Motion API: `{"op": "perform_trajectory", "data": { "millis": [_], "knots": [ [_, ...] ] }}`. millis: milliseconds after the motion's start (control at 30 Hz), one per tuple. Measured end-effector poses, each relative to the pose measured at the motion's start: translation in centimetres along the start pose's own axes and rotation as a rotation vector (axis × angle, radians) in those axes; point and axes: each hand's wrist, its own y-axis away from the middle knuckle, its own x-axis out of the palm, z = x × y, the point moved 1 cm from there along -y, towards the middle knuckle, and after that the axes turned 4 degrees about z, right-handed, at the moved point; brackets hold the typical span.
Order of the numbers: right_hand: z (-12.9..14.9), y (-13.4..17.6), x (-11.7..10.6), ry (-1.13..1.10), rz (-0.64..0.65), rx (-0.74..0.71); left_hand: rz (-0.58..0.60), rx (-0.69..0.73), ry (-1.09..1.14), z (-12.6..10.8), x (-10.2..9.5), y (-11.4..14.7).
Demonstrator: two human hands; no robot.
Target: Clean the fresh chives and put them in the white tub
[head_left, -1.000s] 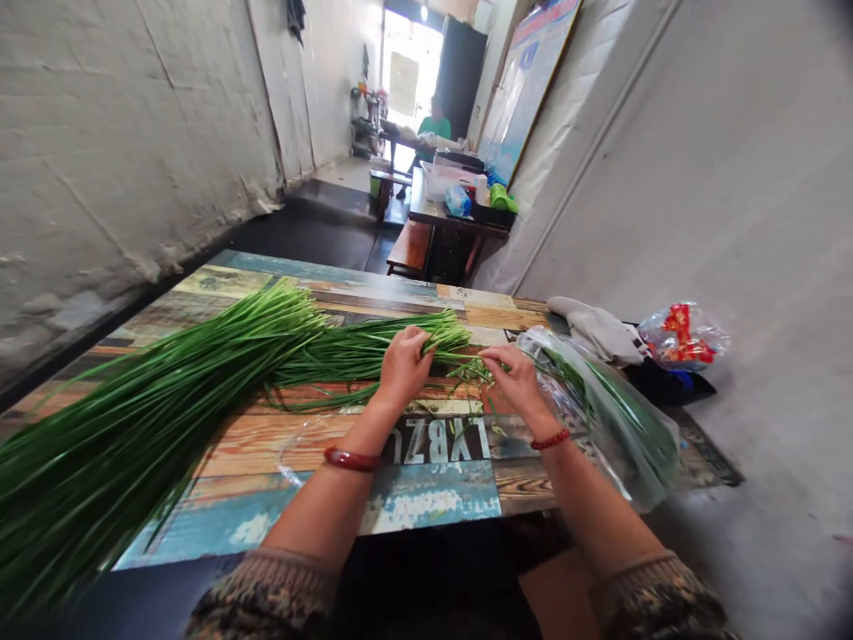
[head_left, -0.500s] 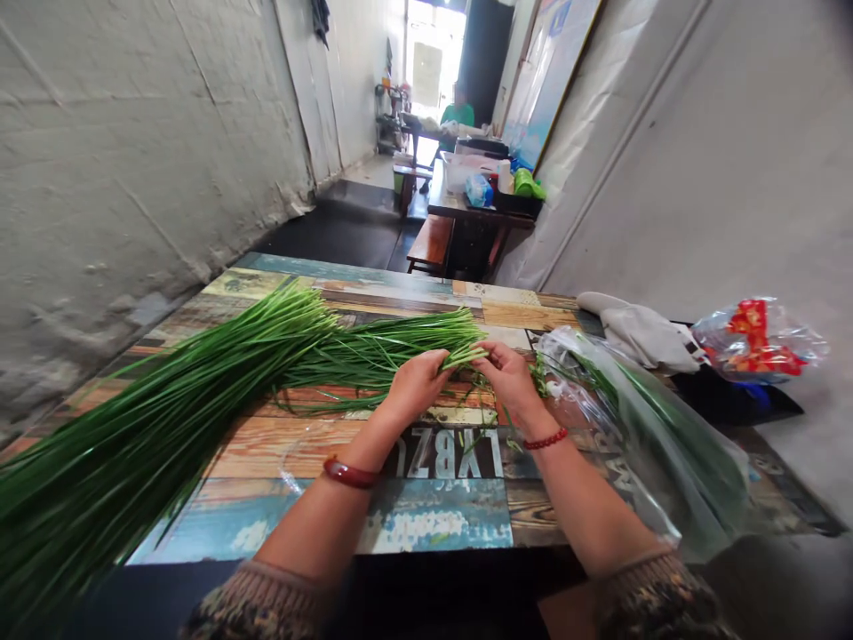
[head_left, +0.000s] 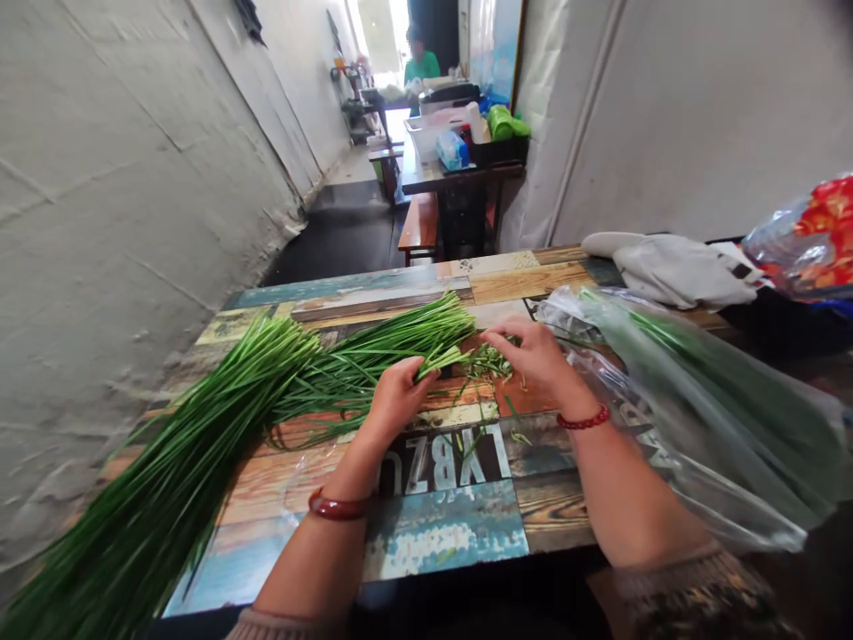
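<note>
My left hand (head_left: 398,396) is closed around a small bunch of garlic chives (head_left: 441,359), their pale cut ends pointing right. My right hand (head_left: 533,351) is just right of those ends, thumb and fingers drawn together in a pinch; whatever is between the fingertips is too small to make out. Below and beside it lies a little heap of trimmings (head_left: 491,360). Behind the left hand, a loose pile of garlic chives (head_left: 400,336) rests on the patterned table (head_left: 459,524). A larger bundle of garlic chives (head_left: 219,409) stretches along the left side.
At right lies a clear plastic bag (head_left: 726,400) with more greens inside. Behind it are a pale cloth (head_left: 680,267) and a red-printed plastic package (head_left: 826,227). Another table (head_left: 426,178) with containers and a bench (head_left: 419,222) stand farther back, where a person in green (head_left: 422,67) sits.
My right hand has moved right, away from the bunch's ends. My left hand still grips the bunch, now slightly lower and left. The view has tilted down and shifted right.
</note>
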Motion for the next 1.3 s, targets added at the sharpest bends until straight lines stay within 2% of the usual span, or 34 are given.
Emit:
{"op": "perform_trajectory", "data": {
  "millis": [167, 267, 367, 533, 600, 667, 733, 833, 967, 1033, 1200, 1300],
  "knots": [
    [1.0, 0.1, 0.5, 0.047, 0.078, -0.132, -0.015, 0.026, -0.012, -0.3, -0.1, -0.1],
    [1.4, 0.2, 1.4, 0.032, 0.116, -0.129, -0.030, 0.034, 0.001, -0.4, -0.2, -0.1],
    [1.0, 0.2, 2.1, 0.020, 0.052, -0.083, -0.046, 0.034, 0.010, -0.5, -0.2, -0.1],
    [0.0, 0.0, 1.9, 0.026, -0.173, 0.022, -0.084, 0.012, 0.019, -0.5, -0.3, -0.1],
    [0.1, 0.0, 1.7, -0.054, -0.144, 0.030, -0.093, 0.020, 0.026, -0.5, -0.3, 0.0],
    [0.7, 0.1, 1.7, -0.101, -0.055, 0.002, -0.091, 0.032, 0.032, -0.5, -0.3, 0.0],
    [1.3, 0.3, 2.1, -0.076, 0.001, -0.035, -0.094, 0.039, 0.041, -0.4, -0.2, 0.0],
    [1.6, 0.5, 2.7, -0.016, 0.013, -0.076, -0.095, 0.050, 0.050, -0.3, -0.1, 0.0],
    [0.3, 0.3, 2.5, -0.019, -0.185, 0.022, -0.114, 0.035, 0.057, -0.3, -0.3, 0.1],
    [-0.4, 0.2, 2.2, 0.012, -0.220, 0.064, -0.160, 0.012, 0.066, -0.4, -0.5, 0.1],
    [-0.7, 0.7, 2.5, 0.302, 0.017, 0.014, -0.289, -0.058, 0.125, -0.6, -0.9, 0.3],
    [-0.1, 1.2, 3.0, 0.452, 0.101, -0.011, -0.330, -0.069, 0.208, -0.5, -1.0, 0.3]
  ]
}}
